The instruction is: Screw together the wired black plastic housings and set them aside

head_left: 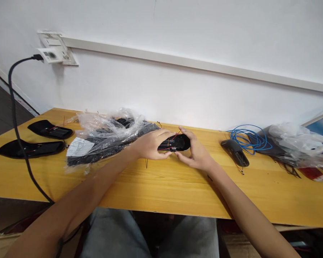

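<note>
A black plastic housing (182,142) with an open, hollow inside is between my two hands, above the wooden table. Inside it I see thin red wires and a dark part with small yellowish print. My left hand (154,144) grips its left end, thumb along the near side and fingers over the far side. Curled around the right end is my right hand (194,152), its thumb and fingers on opposite edges. The palms hide both ends of the housing in part.
Left on the table (161,186) lie two similar black housings (50,129) with wires. Clear plastic bags (110,129) hold black pieces, with a white paper label (80,147). Rightward are another black housing (234,152), a blue cable coil (249,138) and plastic bags (298,138). A black cord (13,104) hangs from the wall plug.
</note>
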The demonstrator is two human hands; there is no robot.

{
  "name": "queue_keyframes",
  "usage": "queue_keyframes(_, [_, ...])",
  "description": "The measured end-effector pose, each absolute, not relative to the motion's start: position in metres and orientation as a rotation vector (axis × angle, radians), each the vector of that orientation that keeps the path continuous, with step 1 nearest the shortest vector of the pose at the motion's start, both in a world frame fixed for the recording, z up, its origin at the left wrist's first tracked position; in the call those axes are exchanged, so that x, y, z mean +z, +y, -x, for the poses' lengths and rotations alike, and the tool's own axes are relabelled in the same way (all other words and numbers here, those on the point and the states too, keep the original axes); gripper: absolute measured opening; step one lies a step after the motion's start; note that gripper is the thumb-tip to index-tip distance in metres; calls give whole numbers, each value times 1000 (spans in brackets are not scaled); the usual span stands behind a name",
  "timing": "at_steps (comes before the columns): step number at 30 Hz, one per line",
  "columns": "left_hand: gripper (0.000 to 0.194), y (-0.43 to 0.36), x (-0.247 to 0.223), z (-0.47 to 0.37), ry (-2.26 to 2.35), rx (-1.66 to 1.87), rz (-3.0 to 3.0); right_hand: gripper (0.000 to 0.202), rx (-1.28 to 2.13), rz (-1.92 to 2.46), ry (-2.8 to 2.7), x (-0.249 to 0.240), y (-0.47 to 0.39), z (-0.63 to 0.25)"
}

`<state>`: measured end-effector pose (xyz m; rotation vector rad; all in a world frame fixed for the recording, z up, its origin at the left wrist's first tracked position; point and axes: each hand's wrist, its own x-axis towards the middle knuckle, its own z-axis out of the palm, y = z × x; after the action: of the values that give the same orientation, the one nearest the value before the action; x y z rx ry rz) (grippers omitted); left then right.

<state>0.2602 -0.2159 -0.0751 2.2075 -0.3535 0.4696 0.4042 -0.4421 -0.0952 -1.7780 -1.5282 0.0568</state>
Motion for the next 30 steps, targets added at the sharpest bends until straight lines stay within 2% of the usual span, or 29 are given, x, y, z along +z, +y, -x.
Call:
queue_keyframes(6, [51,-220,-92,-264,-565,694,-2359,85,-54,1679,-1592,-99,-444,-403])
queue_keyframes(11, [52,-230,-85,-258,-513,674,-2360,80,-74,1628,-1546,-105,-447,-406])
queue_keyframes(15, [52,-231,-87,-259,-359,604,-2378,78,78,1640,-1450,-107,-441,-402])
queue_keyframes(18, [54,-236,-95,-264,-119,626,-2370,79,305,1592,-1152,-107,-432,-390])
queue_keyframes(22, [52,-247,-102,-267,88,702,-2344,59,581,1496,-725,-107,-418,-372])
queue_keyframes(30, [43,-256,-100,-268,207,634,-2227,52,574,1432,-465,-108,-401,-364])
